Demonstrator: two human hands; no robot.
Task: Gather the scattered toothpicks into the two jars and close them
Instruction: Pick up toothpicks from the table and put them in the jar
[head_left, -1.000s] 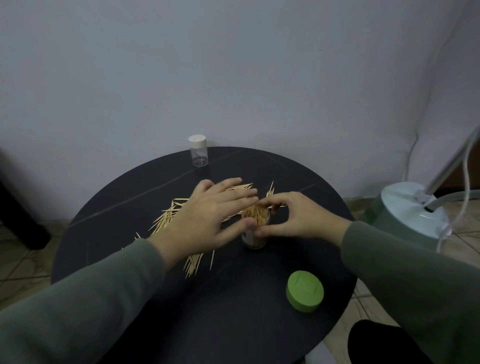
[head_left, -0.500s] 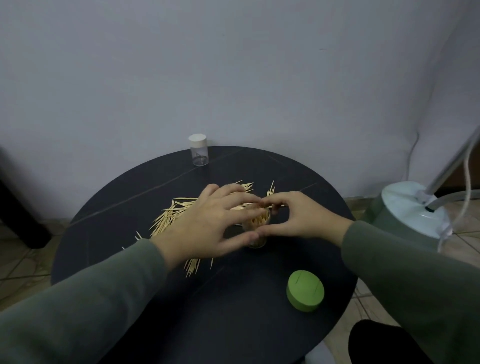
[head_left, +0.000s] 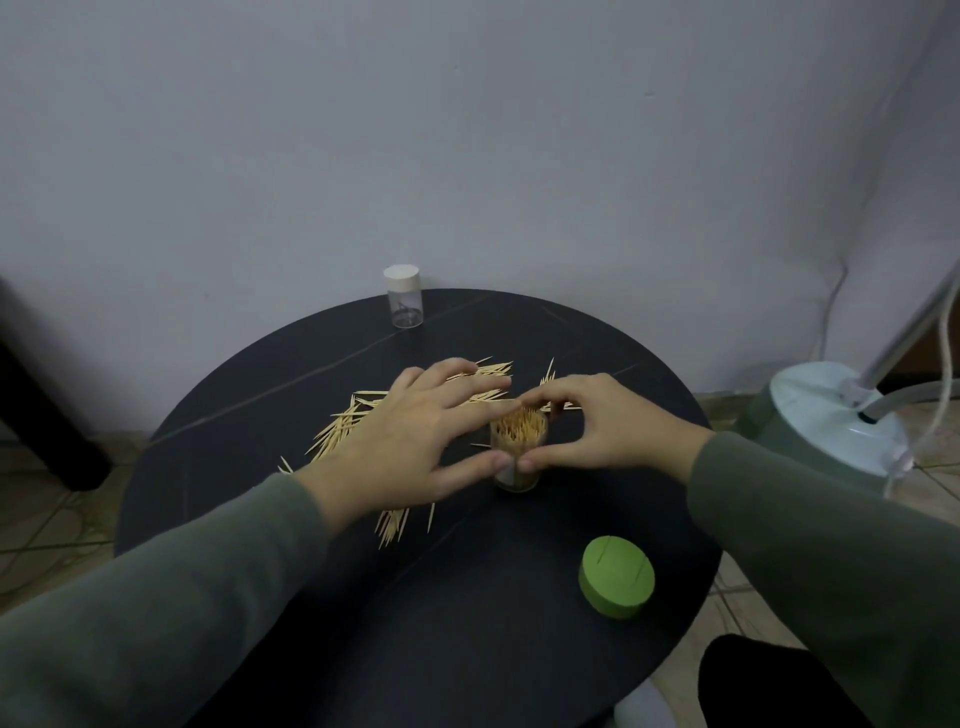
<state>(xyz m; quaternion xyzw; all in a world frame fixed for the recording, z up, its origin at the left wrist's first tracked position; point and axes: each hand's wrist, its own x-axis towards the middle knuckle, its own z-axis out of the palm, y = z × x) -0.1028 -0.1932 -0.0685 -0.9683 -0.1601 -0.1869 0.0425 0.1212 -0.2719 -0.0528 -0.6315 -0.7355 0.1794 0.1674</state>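
Observation:
An open clear jar (head_left: 517, 475) packed with upright toothpicks stands mid-table. My right hand (head_left: 605, 423) curls its thumb and forefinger round the jar's rim. My left hand (head_left: 415, 436) reaches in from the left, thumb against the jar's side and fingers stretched toward its top. Scattered toothpicks (head_left: 343, 428) lie on the black round table (head_left: 467, 623) under and left of my left hand. A second clear jar (head_left: 403, 296) with a white lid stands closed at the table's far edge. A green lid (head_left: 616, 577) lies near the front right.
A pale green and white appliance base (head_left: 826, 421) with a hose and pole stands on the tiled floor to the right. A grey wall rises right behind the table. A dark object stands at the far left on the floor.
My left hand has shifted slightly, its fingers spreading over the jar's top while the thumb stays on the side. My right hand keeps its hold on the jar.

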